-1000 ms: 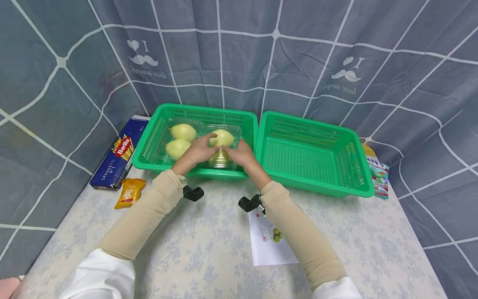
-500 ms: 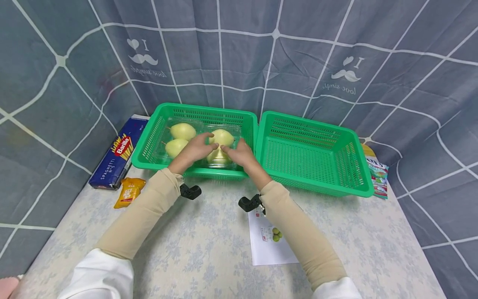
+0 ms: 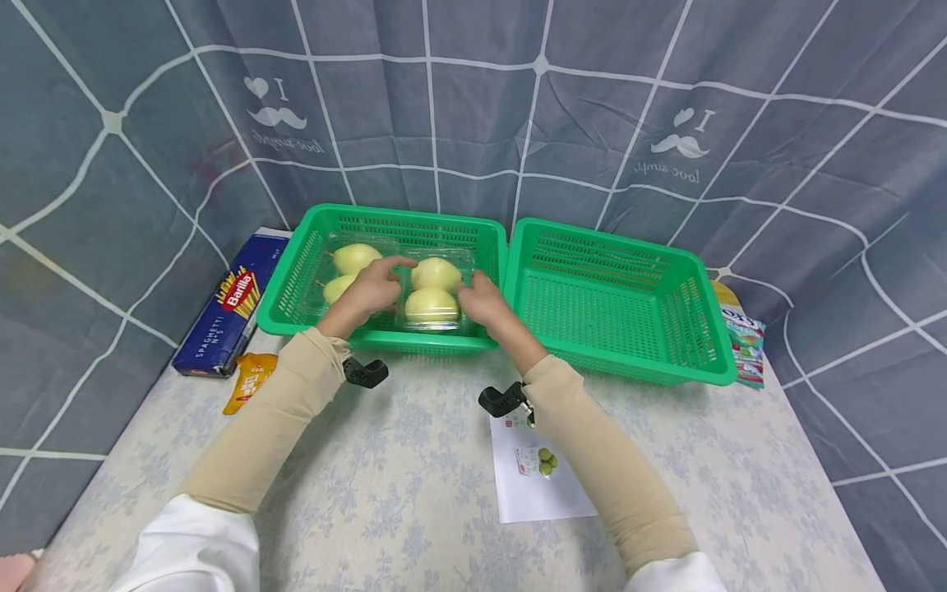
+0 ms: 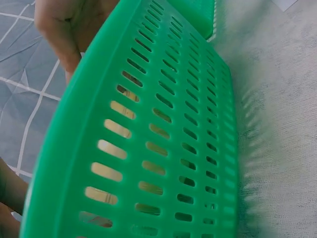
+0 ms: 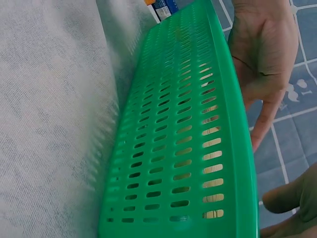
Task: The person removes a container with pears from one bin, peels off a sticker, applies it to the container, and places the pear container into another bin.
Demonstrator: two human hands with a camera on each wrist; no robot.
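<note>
Two yellow-green pears sit in a clear plastic clamshell box inside the left green basket. My left hand reaches in along the box's left side, index finger extended toward the far pear. Over the right side is my right hand, its fingers pointing down at the box edge, tips hidden. A second clear box with two more pears lies to the left, partly behind the left hand. In the right wrist view, the left hand appears above the basket rim with a straight finger; the right thumb shows below.
A second green basket stands at the right. Left of the baskets lie a blue Barilla spaghetti box and an orange packet. Snack bags lie at the far right. A printed sheet lies in front, under the right forearm.
My hands have drawn apart from above the pears to either side of the clear box. The left hand moved left, the right slightly right, uncovering both pears. The box stays in the basket.
</note>
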